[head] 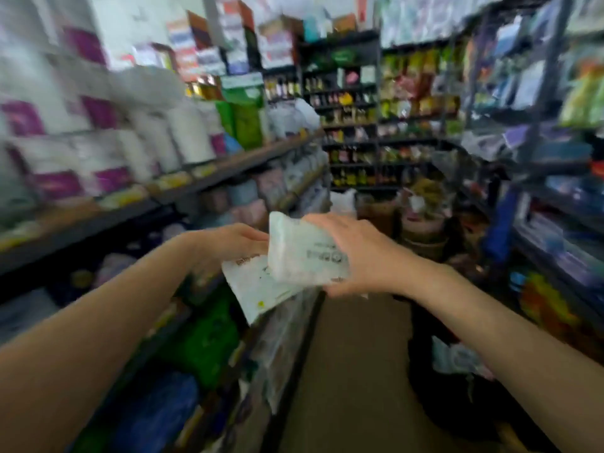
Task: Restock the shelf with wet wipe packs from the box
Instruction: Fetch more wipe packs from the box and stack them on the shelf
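Two wet wipe packs sit at the centre of the frame, held in mid-air over the aisle: the upper pack (307, 253) overlaps the lower pack (258, 289), which tilts down toward the lower left. The likeliest mishap is the lower pack sliding free, since little of it looks gripped (motion blur hides the detail). The right hand (356, 253) curls its fingers (327, 223) over the upper pack, clamping it. The left hand (235, 243) pinches the lower pack's top edge, beside the shelf (228, 168) at left.
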